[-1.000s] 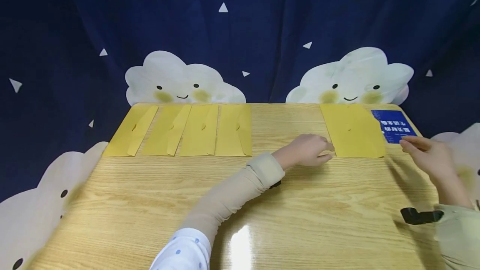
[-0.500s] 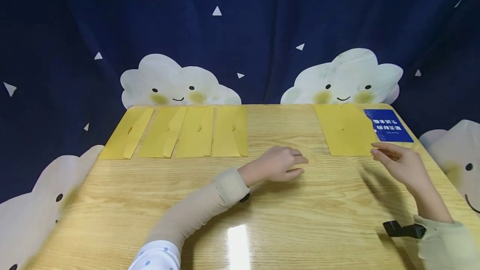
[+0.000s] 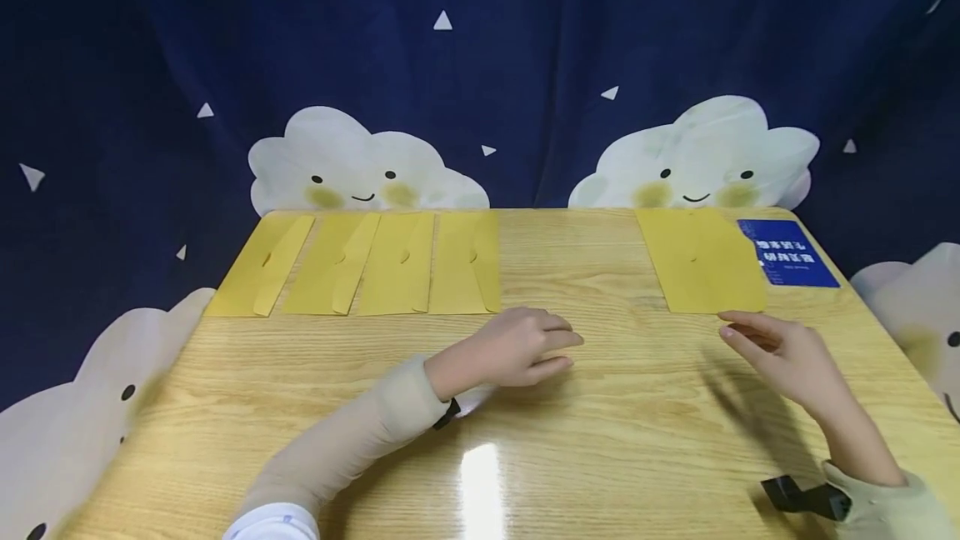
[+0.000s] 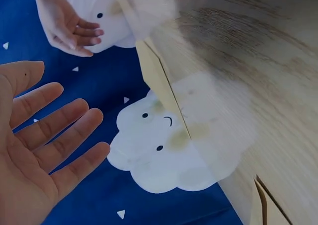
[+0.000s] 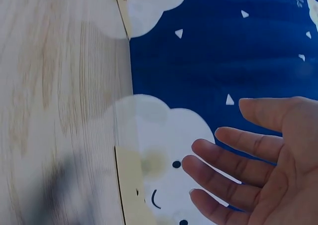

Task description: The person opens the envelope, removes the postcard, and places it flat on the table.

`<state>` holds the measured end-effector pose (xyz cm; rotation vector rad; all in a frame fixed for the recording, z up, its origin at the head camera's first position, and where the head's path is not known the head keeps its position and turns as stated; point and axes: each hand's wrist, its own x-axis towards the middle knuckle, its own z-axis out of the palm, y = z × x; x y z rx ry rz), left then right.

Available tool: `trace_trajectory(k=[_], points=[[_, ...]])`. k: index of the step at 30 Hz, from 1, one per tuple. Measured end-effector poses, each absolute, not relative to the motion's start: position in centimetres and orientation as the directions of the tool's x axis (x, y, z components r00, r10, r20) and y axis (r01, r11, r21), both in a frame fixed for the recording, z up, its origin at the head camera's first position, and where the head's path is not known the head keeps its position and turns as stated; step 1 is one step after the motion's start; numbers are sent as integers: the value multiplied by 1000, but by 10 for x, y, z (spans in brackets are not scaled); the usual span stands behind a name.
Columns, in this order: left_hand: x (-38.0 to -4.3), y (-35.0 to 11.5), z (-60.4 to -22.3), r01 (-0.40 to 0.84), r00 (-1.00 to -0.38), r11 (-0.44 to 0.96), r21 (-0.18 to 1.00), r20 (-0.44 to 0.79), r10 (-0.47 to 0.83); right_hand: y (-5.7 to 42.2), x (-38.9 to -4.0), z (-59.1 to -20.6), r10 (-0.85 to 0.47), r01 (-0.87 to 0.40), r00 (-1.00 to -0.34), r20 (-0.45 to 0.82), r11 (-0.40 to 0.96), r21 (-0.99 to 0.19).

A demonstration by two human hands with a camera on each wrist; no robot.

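My left hand (image 3: 517, 347) hovers over the middle of the table, fingers relaxed and holding nothing; its palm and loose fingers fill the left side of the left wrist view. At the right, my right hand (image 3: 787, 357) is also bare, with its fingertips just at the near edge of a yellow envelope (image 3: 701, 261). The right wrist view shows that hand's fingers spread apart. Beside the envelope lies a blue card (image 3: 795, 253) with white print, its left part overlapped by the envelope's edge.
Several more yellow envelopes (image 3: 468, 265) lie in a row at the far left of the wooden table (image 3: 600, 457), flaps facing up. Behind the table's far edge hangs a dark blue curtain (image 3: 525, 65) with smiling clouds and white triangles.
My left hand has drawn back from the yellow envelope, leftward and nearer to me. My right hand has moved left and nearer, off the blue card. The envelopes and card stay put.
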<state>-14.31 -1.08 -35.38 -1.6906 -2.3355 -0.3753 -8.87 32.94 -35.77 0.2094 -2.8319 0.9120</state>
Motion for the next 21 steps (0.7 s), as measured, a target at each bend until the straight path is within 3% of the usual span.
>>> trace_trajectory(k=[10, 21], points=[[-135, -34, -358, 952, -293, 304, 36, 395, 871, 310, -81, -355, -136, -239, -966, 221, 801, -549], [-131, -67, -366, 927, -350, 374, 25, 416, 839, 295, -83, -355, -203, -319, -943, 263, 776, -544]])
